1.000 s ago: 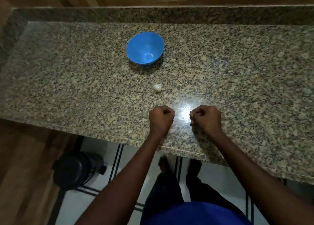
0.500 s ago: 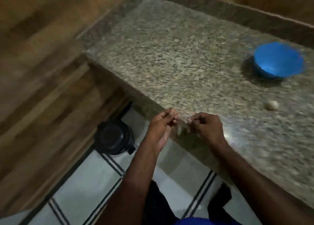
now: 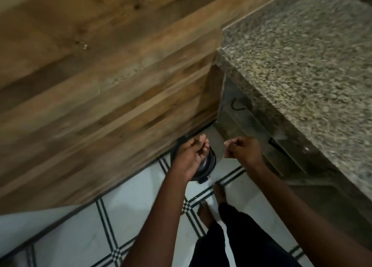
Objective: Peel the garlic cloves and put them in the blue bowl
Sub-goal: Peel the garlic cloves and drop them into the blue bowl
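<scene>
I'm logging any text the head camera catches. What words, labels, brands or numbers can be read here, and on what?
None: no readable text in this view.
Black bin on the floor: no label shows; it is mostly hidden behind the left hand.
Granite counter, wood panelling and tiled floor: pattern only, no writing.
Right hand: something small and pale at its fingertips, no marking.

Count: 2 hands, left hand (image 3: 191,156) and right hand (image 3: 244,154). 2 bare feet (image 3: 205,213) on tiled floor (image 3: 141,206). 1 dark round container (image 3: 205,166), possibly a bin, blurred. 1 granite counter (image 3: 302,65). 1 wood-panel wall (image 3: 100,75).
</scene>
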`<state>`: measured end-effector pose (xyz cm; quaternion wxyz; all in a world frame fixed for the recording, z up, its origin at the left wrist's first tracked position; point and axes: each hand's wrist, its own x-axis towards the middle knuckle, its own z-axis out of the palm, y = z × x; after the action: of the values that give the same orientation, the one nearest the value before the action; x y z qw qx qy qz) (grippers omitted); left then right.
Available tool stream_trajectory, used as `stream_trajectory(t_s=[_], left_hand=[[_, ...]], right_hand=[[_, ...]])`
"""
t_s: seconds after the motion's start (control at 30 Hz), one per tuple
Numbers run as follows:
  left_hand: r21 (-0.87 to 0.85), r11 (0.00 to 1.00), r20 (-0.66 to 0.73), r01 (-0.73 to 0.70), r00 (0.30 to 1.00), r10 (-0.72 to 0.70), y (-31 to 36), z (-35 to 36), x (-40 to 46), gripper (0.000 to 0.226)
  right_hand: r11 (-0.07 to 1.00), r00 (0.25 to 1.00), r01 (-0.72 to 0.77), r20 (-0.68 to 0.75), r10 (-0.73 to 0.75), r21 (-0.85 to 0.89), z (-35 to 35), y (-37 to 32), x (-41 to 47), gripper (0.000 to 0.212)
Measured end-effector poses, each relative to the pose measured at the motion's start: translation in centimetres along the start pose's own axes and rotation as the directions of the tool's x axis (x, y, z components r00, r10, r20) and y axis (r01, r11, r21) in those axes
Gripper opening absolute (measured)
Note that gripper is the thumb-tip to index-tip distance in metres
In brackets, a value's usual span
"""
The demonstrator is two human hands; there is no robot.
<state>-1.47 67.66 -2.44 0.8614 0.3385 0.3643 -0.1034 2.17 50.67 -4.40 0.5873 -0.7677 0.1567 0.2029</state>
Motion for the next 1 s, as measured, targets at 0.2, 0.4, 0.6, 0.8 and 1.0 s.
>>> stream_trajectory(t_s=[0.2,0.4,0.6,0.8,1.0], left_hand=[[0.1,0.994,-0.067,-0.038,0.997,0.045,1.6,-6.7,4.0,0.018],[0.247,0.969,-0.101,-0.014,0.994,0.04,0.3,-11.6,10.0,0.018],[0.274,0.96,-0.111,0.061,0.993,-0.032,-2.2,-15.9,15.6,0.022],[0.479,0.87,-0.205,0.119,0.979,-0.021,-6.0,-18.7,22.1,0.009],[0.92,0.389,-0.193,0.051,0.922,0.335,-10.3,-22.8,31.0,0.037]], right_hand=[[0.989,0.997,-0.037,0.063,0.046,-0.146,6.3,2.0,3.5,0.022],[0.96,0.973,-0.189,0.089,0.211,-0.208,10.2,8.1,8.5,0.028],[0.926,0.941,-0.318,0.055,0.335,-0.202,13.0,13.7,13.1,0.017],[0.899,0.941,-0.337,-0.067,0.332,-0.28,16.9,18.8,18.0,0.032],[0.769,0.966,-0.182,0.034,0.255,-0.613,19.9,26.6,25.1,0.012]])
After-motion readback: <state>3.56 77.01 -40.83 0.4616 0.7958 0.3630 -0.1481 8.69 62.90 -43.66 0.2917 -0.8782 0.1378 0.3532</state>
